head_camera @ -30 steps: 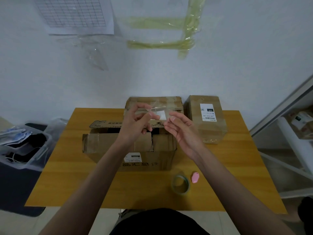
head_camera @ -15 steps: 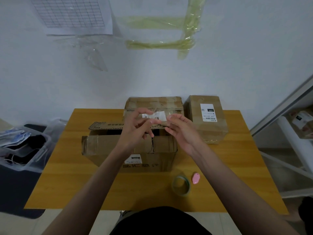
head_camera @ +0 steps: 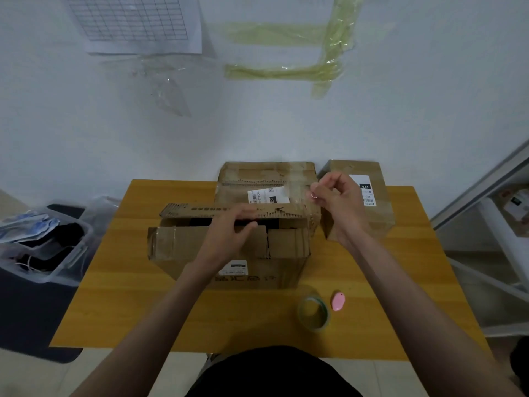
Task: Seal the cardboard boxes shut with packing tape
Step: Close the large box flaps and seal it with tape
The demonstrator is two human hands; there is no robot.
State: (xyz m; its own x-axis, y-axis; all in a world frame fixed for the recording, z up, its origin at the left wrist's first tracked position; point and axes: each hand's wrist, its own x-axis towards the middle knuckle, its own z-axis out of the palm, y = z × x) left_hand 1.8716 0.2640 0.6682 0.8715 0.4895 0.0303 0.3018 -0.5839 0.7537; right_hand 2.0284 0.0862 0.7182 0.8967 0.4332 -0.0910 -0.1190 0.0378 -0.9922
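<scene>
The big box (head_camera: 229,247) in the middle of the worktop (head_camera: 120,296) is not shut yet — its far flap is up. The left hand (head_camera: 229,233) rests flat on it. Right of it, the right hand (head_camera: 337,204) pinches clear tape. The tape roll (head_camera: 313,313) lies in front of the big box — sealing is still to do.

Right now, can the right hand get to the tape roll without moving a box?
Probably yes. The tape roll lies on bare table in front of the open box, nothing over it. The right hand is raised, pinching something clear.
</scene>
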